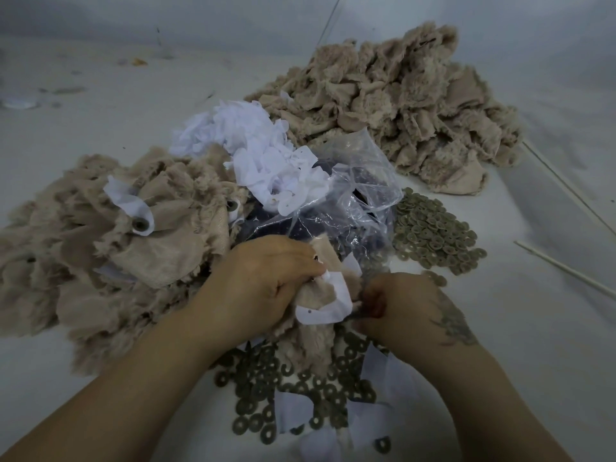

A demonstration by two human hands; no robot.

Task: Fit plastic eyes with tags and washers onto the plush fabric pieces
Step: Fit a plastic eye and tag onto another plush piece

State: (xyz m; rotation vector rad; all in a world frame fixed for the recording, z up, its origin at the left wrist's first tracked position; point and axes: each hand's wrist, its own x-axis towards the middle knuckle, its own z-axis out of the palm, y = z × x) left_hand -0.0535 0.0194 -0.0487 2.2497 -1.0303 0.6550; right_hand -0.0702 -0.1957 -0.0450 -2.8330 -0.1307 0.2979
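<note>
Grey ring-shaped washers [310, 391] lie scattered at six o'clock, closest to the viewer, mixed with loose white tags [376, 371] on a pale counter [533, 328]. Just above them, near centre, two bare hands work on one beige plush fabric piece [310, 341]. The left hand [263, 281] has its fingers curled around the plush and a white tag [336, 301] lying over it. The right hand [410, 311], with a dark tattoo on its back, pinches the plush edge, fingertips tucked in; whether it also holds an eye or washer cannot be told.

At nine o'clock sits a heap of plush pieces [100, 255] already carrying tags and washers. At one o'clock, well apart, a larger beige pile [400, 105] waits. Between them, at twelve o'clock, lie crumpled white tags [253, 141] and a clear plastic bag [350, 195] holding dark contents, probably the eyes. More washers [433, 235] spread at three o'clock.

The plush looks light, floppy and fuzzy, likely to fold and slide, so it is best pinched through the backing right beside the eye post. Tags seem thin and easily creased; washers appear small, stiff and easy to drop.
</note>
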